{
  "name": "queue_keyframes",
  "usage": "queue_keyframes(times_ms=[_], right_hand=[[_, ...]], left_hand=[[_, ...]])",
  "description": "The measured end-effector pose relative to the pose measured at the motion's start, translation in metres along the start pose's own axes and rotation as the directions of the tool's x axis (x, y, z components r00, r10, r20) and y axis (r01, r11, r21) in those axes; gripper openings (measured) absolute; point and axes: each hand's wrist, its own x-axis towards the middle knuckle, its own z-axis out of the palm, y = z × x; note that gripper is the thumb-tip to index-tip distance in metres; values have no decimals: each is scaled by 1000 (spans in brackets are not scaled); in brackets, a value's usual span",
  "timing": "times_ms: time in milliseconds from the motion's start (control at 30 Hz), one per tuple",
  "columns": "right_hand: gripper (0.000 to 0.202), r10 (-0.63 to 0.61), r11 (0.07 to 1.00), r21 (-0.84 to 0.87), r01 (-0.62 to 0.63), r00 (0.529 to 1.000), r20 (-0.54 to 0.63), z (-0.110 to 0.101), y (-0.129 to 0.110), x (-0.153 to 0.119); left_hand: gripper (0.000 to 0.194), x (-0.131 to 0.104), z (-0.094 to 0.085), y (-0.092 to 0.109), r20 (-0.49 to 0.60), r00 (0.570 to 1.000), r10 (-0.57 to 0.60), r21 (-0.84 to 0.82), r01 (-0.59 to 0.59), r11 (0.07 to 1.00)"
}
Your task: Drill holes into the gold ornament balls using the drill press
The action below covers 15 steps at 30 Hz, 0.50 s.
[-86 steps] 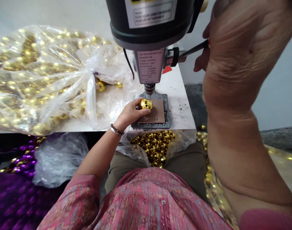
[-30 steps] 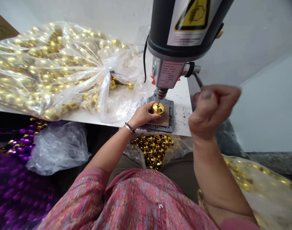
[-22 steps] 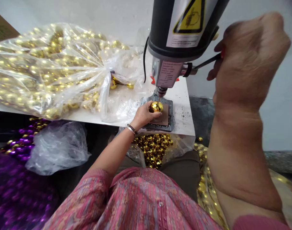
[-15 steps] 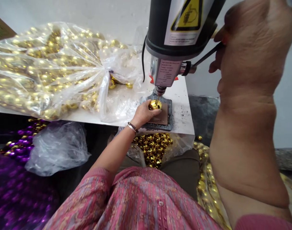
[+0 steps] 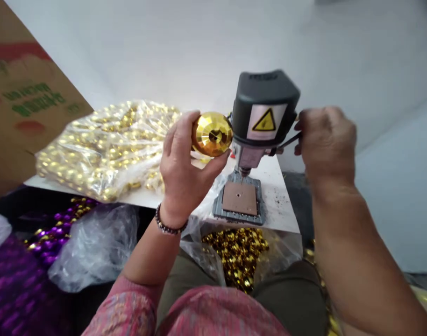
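Note:
Raised in front of me, my left hand (image 5: pixel 181 165) grips a shiny gold faceted ball (image 5: pixel 212 134) between thumb and fingers. A small dark spot, perhaps a hole, shows on the face of the ball turned to me. My right hand (image 5: pixel 327 144) is closed around the feed lever (image 5: pixel 289 141) of a small drill press (image 5: pixel 266 112) with a yellow warning label; its fingers are partly hidden. The thin drill bit (image 5: pixel 242 178) stands above a brown board (image 5: pixel 238 198) with a hole in it. The board lies on the grey press base (image 5: pixel 218 210), with nothing resting on it.
A clear plastic bag of gold balls (image 5: pixel 104 149) covers the left of the white table (image 5: pixel 280 210). Below the front edge hangs an open bag of gold balls (image 5: pixel 239 256). At left are a cardboard box (image 5: pixel 31 107), crumpled plastic (image 5: pixel 97 247) and purple balls (image 5: pixel 17 289).
My left hand has lifted the gold ball off the board and brought it up towards me. My right hand stays on the lever. The view has tilted upwards.

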Motion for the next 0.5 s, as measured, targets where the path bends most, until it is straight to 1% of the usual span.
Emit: queue_keyframes(times_ms=[33,67,133,167,200,300,367,467,500], right_hand=[[31,49,999,-1,-49,999,1,0,-3,-1],[32,90,996,2,-90,996,11,-1,-7,-3],[34,123,992,17,-124,992,34,-2,-13,-4],[34,134,991,22,-135,990,41,-3,-16,-5],[35,145,989,27,-147,988,44,-4,-18,-5],[35,163,986,36,-165,986,45,-5,-20,-4],[37,165,985,35,-167,985,47,-4,-19,-3],[37,160,986,28,-162,986,53,-2,-16,-2],[38,159,987,26,-161,986,53,-2,-15,-2]], left_hand=[[64,12,-8,9,-68,996,57,31,-55,998],[64,22,-16,18,-143,984,110,59,-103,993],[64,39,-29,34,-260,947,189,99,-169,981],[63,46,-35,43,-294,933,207,109,-183,977],[61,51,-40,50,-310,927,211,116,-183,976],[51,63,-50,69,-316,930,186,157,-142,977],[48,67,-53,76,-357,906,228,179,-173,968],[51,69,-58,78,-443,844,301,152,-260,954],[54,69,-61,78,-442,851,285,122,-258,958]])
